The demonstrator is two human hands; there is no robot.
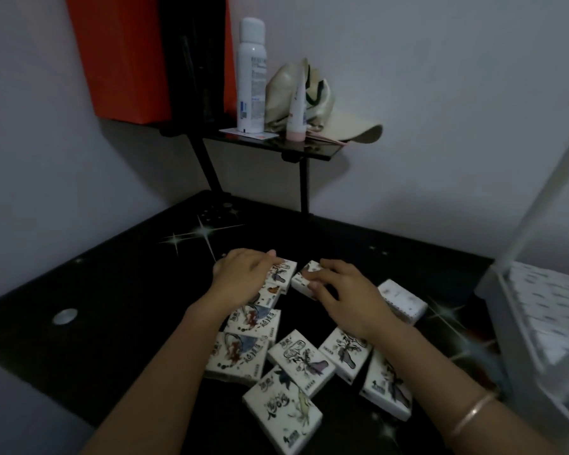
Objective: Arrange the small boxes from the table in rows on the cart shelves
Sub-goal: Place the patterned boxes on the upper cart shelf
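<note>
Boxes [301,359] lay scattered across the bench [112,290], and both grips were on the far pair: left grip [243,277] curled over one box [284,274], right grip [339,290] pinching its neighbour [301,281] just beside. The cart [506,323] stood off the bench's right edge, so the right grip was nearer.

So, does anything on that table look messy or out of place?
Yes. The small boxes lie scattered at all angles on the black table, several overlapping near the left hand, rather than in rows. Nothing looks spilled or damaged.
</note>
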